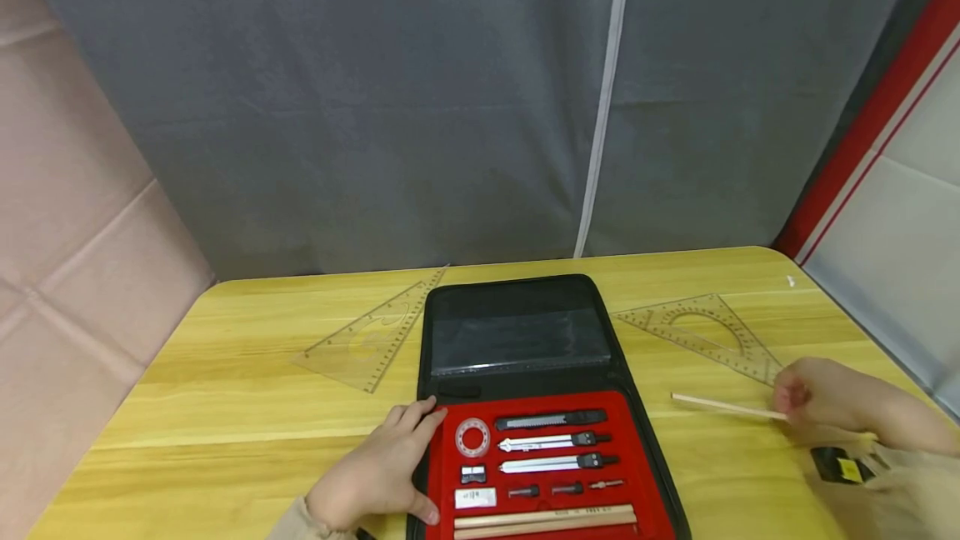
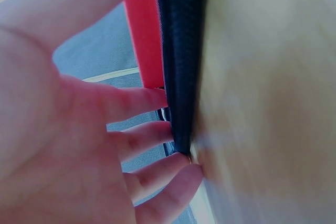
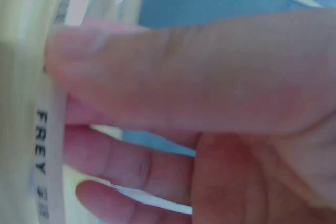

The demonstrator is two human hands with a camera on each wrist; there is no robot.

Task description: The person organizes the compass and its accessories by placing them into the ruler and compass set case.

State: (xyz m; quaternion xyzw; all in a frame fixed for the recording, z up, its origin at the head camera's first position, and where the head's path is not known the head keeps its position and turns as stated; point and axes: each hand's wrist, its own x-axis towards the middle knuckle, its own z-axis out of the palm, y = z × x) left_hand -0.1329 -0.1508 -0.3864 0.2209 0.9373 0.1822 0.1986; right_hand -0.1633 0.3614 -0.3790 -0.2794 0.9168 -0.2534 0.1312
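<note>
My left hand (image 1: pixel 390 461) rests on the left edge of the black zip case (image 1: pixel 432 332), fingers spread and thumb on the red tray (image 1: pixel 555 404). In the left wrist view the fingers look fairly straight against the black case edge (image 2: pixel 181 66). Over on the right, my right hand (image 1: pixel 832 398) pinches a wooden pencil (image 1: pixel 727 405) by one end, just above or on the table. Printed letters show on the pencil (image 3: pixel 48 145) in the right wrist view, beside the thumb (image 3: pixel 157 72).
In the tray sit a tape ring (image 1: pixel 459 437), a cutter (image 1: pixel 551 419), two compasses (image 1: pixel 543 442), a sharpener (image 1: pixel 473 474), an eraser (image 1: pixel 475 497), small parts and wooden pencils (image 1: pixel 543 517). Clear set squares (image 1: pixel 375 348) (image 1: pixel 697 332) lie either side. A grey curtain (image 1: pixel 375 107) hangs behind.
</note>
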